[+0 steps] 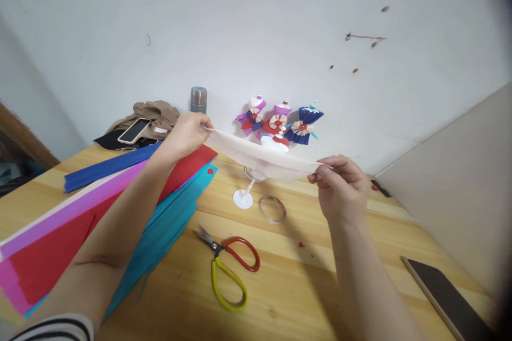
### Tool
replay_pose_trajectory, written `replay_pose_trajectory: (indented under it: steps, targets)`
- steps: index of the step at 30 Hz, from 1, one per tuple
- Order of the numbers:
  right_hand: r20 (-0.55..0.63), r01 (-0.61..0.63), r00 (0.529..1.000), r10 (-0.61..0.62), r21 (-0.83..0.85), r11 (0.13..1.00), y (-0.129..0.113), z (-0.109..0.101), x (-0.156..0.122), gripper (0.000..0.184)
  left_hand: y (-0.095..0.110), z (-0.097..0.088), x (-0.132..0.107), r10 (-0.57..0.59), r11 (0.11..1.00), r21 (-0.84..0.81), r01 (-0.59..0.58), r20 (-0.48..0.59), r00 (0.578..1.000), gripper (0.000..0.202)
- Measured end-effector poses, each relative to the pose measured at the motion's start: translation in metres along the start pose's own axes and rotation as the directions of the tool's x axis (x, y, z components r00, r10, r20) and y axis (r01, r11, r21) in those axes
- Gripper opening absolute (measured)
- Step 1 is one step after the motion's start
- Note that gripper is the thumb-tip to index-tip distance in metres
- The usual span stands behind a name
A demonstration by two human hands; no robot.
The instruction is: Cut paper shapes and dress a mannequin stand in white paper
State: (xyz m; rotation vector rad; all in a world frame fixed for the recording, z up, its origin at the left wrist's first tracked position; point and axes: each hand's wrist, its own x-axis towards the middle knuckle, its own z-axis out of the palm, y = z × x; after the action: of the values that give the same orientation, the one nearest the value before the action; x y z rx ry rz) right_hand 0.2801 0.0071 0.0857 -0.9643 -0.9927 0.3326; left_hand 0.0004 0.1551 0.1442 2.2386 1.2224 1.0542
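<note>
A pale cream strip of thin paper is stretched across in front of me above the table. My left hand pinches its left end between thumb and fingers. At the other end, the fingertips of my right hand are closed on the paper. Below the strip, a small white stand with a round base stands on the table; its upper part is hidden behind the paper. Close to the base lies a clear ring, perhaps a tape roll. Scissors with one red and one yellow handle lie open nearer to me.
Coloured paper sheets cover the left of the wooden table. Several colourful paper ornaments stand by the wall. A flask, brown cloth and phone are at the back left. A dark flat device lies at right.
</note>
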Motion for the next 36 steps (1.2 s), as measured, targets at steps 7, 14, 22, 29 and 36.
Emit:
replay_pose_trajectory:
  steps: [7,14,22,29,36]
  targets:
    - [-0.021,-0.035,0.999,0.035,-0.010,0.999,0.000,0.000,-0.001,0.010,0.004,0.006,-0.002,-0.039,0.986,-0.160,0.055,0.102,0.994,0.021]
    - [-0.052,-0.072,0.996,0.072,0.004,0.997,0.008,-0.002,0.002,0.012,-0.010,0.014,0.002,0.048,0.944,-0.330,0.012,0.174,0.984,0.010]
    - [0.047,-0.041,0.998,0.042,-0.027,0.999,0.001,-0.006,-0.006,0.011,-0.004,0.011,0.000,0.085,0.940,-0.340,-0.020,0.177,0.981,0.014]
    - [0.648,0.042,0.760,0.058,-0.137,0.990,-0.039,-0.003,-0.021,0.009,-0.004,-0.028,-0.012,0.157,0.956,-0.283,-0.074,0.282,0.947,0.021]
    - [0.375,-0.025,0.923,0.084,-0.160,0.987,-0.027,0.006,-0.016,0.017,0.008,-0.027,-0.026,0.144,0.987,-0.086,-0.135,0.111,0.983,0.053]
